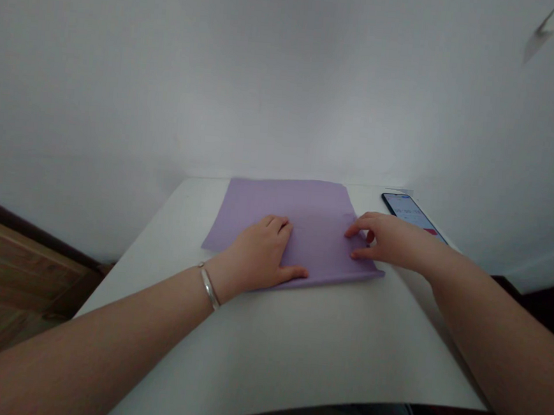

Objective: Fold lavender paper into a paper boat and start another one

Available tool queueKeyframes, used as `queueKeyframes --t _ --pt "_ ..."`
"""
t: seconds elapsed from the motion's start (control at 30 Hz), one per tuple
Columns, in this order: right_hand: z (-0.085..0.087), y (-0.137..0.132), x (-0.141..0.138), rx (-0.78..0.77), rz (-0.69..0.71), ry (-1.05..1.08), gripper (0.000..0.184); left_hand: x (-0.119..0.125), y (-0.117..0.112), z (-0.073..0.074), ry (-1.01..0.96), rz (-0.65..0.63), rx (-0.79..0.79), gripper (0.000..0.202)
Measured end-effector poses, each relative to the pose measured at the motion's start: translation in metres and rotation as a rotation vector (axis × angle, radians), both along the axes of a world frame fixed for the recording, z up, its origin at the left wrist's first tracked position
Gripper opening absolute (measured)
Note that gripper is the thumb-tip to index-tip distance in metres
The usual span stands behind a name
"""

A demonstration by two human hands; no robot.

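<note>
A sheet of purple paper (pixel 292 199) lies on the white table, its near edge folded over toward the middle. My left hand (pixel 266 251) rests flat on the paper, thumb stretched out along the near folded edge. A silver bracelet (pixel 210 286) circles the left wrist. Over the paper's right side, my right hand (pixel 380 238) has its fingers bent and its thumb apart from them, the tips touching or just above the surface. Nothing shows between the right thumb and fingers.
Behind the right hand a phone (pixel 408 210) with a lit screen lies near the table's right edge. The white table (pixel 294 349) meets a pale wall (pixel 287 80) at the back. Wooden furniture (pixel 17 270) stands at the left, below the tabletop.
</note>
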State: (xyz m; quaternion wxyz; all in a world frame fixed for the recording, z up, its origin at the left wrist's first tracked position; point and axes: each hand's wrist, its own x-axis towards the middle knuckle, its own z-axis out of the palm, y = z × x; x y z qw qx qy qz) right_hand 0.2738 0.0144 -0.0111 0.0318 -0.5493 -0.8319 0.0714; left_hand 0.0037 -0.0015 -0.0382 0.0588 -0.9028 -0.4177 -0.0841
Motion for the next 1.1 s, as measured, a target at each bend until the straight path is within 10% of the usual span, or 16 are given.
queueKeyframes --t 1.1 --pt "0.003 0.011 0.022 -0.289 -0.225 0.062 0.024 -0.003 -0.001 -0.002 0.008 -0.021 -0.002 0.06"
